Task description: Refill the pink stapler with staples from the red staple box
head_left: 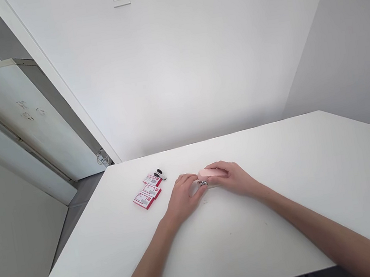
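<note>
Both hands meet near the middle of a big flat white table (318, 183), a little toward its far edge, and between them is a small pink plastic stapler (207, 173). That is where the stapler is: low over the table top, well away from the edges. The right hand (233, 178) lies over it from the right, with its fingers bent along the pink top. It has hold of the stapler, most likely to keep it from sliding about. The left hand (184, 195) comes from the other side and is half curled, resting on the table. Its fingertips are right at a shiny metal part (203, 183) that peeks out under the pink top. I cannot tell if those fingers pinch the metal or only touch it. The stapler's long side runs from left to right, about the same way as the far edge of the table. Its metal end points left, at the left hand, and its other end is hidden in the right palm. I think it is turned this way so each hand can reach one end. To the left, near but not touching the hands, lie three small red and white boxes (147, 193) in a slanted row. A little black and white thing (160, 174) sits just beside the far box; it is too small to tell what it is. They look set aside within easy reach.
</note>
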Motion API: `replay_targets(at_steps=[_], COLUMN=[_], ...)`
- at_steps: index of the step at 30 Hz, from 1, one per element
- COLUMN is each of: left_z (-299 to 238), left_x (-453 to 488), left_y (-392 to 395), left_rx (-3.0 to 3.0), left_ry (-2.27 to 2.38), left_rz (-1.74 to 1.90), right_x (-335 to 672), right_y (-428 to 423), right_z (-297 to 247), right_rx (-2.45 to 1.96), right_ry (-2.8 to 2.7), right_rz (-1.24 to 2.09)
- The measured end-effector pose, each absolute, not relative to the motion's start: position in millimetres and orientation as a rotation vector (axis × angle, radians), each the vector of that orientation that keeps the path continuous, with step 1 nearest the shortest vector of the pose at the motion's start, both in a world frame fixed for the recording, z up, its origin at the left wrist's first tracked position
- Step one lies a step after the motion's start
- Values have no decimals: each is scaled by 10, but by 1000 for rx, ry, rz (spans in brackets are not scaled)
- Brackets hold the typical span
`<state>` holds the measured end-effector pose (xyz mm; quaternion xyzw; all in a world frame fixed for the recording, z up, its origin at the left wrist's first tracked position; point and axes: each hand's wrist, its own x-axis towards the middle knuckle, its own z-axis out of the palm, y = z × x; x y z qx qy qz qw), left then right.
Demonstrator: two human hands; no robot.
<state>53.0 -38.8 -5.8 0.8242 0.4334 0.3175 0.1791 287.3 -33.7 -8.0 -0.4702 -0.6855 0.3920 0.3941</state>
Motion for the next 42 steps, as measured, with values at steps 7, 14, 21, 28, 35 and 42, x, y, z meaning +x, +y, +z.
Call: replay_targets(at_steps=[7, 14, 21, 28, 35, 42], left_z=[-17, -30, -34, -23, -32, -14], left_x=[548, 557, 558, 586, 592, 586], left_y=[-410, -396, -385, -419, -426, -451], left_rx=[2204, 2097, 2097, 2083, 2092, 2264], left_ry=[1289, 1292, 1287, 1264, 1251, 1162], left_rz=[898, 898, 855, 790, 746, 697], right_x=[2834, 2802, 2807, 2767, 2779, 2777], right_y=[-387, -423, -439, -513, -524, -535], right_z=[-110, -98, -66, 75, 97, 113], right_rx=[-1122, -1130, -1113, -1044, -978, -924], right_ry=[-1761, -1716, -1642, -1506, -1450, -1452], right_rz=[1018, 1111, 1195, 1304, 1414, 1428])
